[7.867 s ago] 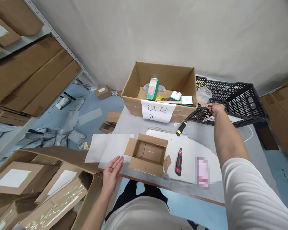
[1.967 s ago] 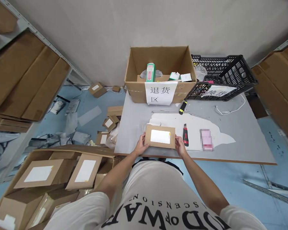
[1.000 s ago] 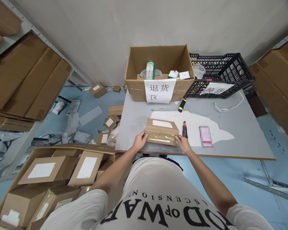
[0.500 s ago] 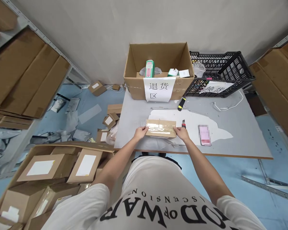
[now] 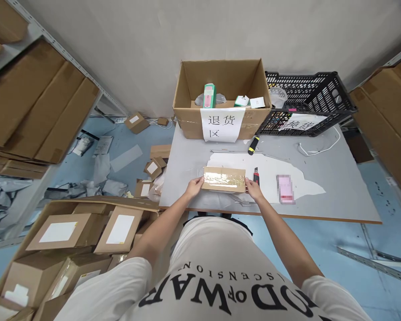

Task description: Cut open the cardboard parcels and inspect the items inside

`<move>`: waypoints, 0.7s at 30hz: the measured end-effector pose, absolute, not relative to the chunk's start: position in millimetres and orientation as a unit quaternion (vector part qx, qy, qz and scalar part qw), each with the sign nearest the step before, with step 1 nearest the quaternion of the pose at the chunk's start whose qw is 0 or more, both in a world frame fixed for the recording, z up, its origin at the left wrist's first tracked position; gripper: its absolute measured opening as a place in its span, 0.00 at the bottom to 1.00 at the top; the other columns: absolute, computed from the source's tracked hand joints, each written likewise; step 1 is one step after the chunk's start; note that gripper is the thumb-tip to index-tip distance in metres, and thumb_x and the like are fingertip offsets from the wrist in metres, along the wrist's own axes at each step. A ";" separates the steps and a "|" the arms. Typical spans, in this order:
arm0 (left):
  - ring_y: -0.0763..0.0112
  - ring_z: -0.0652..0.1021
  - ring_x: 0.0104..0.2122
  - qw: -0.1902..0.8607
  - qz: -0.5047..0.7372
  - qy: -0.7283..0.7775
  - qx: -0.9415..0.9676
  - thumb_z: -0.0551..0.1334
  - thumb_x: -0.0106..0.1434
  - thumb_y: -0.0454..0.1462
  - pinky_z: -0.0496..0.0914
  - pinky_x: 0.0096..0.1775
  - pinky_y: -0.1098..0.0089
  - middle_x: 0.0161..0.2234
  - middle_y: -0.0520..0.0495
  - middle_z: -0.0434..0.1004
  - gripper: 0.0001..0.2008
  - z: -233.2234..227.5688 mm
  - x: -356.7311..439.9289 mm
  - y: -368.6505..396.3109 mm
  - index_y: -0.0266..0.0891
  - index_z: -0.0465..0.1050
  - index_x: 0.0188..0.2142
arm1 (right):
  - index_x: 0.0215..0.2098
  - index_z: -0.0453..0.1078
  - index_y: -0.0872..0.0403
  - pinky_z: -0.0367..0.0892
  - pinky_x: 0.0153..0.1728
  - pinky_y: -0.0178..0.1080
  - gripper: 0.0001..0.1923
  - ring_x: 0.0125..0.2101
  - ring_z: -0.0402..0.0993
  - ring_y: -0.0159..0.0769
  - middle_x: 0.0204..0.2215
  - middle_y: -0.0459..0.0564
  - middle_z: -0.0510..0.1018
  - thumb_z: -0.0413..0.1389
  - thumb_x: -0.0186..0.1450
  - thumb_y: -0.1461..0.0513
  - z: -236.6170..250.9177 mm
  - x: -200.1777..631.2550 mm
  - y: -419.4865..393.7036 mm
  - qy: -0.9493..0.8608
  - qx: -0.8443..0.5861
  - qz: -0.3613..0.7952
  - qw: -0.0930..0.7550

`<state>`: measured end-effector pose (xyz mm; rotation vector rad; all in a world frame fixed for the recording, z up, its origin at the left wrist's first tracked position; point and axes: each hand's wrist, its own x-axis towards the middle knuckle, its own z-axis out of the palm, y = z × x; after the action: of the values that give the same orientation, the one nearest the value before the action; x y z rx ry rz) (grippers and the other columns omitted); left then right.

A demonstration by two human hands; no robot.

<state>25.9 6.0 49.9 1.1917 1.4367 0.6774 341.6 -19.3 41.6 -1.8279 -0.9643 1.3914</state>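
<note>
At the near edge of the counter (image 5: 337, 178), both hands hold a small taped carton (image 5: 223, 179).

Left hand (image 5: 194, 186) has its grip closed on the carton's left end, fingers on top and thumb on the near side; right hand (image 5: 253, 189) is clamped on the right end in the same way. The carton lies flat with clear tape across its upper face, over a white sheet (image 5: 280, 171) spread on the counter. Just beside the right hand lies a red and black utility knife (image 5: 255, 174), and a pink item (image 5: 285, 189) sits a little further right. Against the wall stands a large open box (image 5: 222, 96) with a paper sign (image 5: 221, 124), touching a black plastic crate (image 5: 309, 100). On the floor to the left, a big carton holds labelled parcels (image 5: 62, 232).
</note>
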 end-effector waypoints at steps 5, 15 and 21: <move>0.57 0.72 0.53 0.604 0.327 0.575 0.444 0.57 0.58 0.42 0.64 0.54 0.56 0.54 0.38 0.70 0.26 34.1 16.5 -7.1 0.34 0.67 0.55 | 0.51 0.68 0.53 0.67 0.49 0.49 0.26 0.45 0.74 0.43 0.49 0.55 0.74 0.54 0.58 0.51 28.7 347.3 -47.8 -0.376 -0.682 0.486 0.397; 0.56 0.72 0.52 0.535 0.307 0.547 0.566 0.59 0.56 0.43 0.61 0.56 0.55 0.48 0.46 0.76 0.19 19.1 21.9 -27.8 0.39 0.74 0.45 | 0.48 0.71 0.51 0.58 0.55 0.50 0.22 0.50 0.70 0.46 0.47 0.50 0.77 0.55 0.57 0.53 23.4 327.5 -72.7 -0.484 -0.645 0.464 0.366; 0.57 0.75 0.47 0.510 0.301 0.560 0.579 0.57 0.59 0.44 0.65 0.52 0.58 0.45 0.45 0.78 0.19 34.6 23.8 -24.7 0.37 0.75 0.45 | 0.44 0.73 0.52 0.66 0.45 0.46 0.20 0.40 0.75 0.46 0.39 0.52 0.80 0.51 0.60 0.51 39.8 328.8 -66.7 -0.524 -0.670 0.420 0.318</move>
<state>23.8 -24.7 34.6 1.3946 1.3491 0.7250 328.8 -66.7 39.8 -1.7619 -1.3786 1.1042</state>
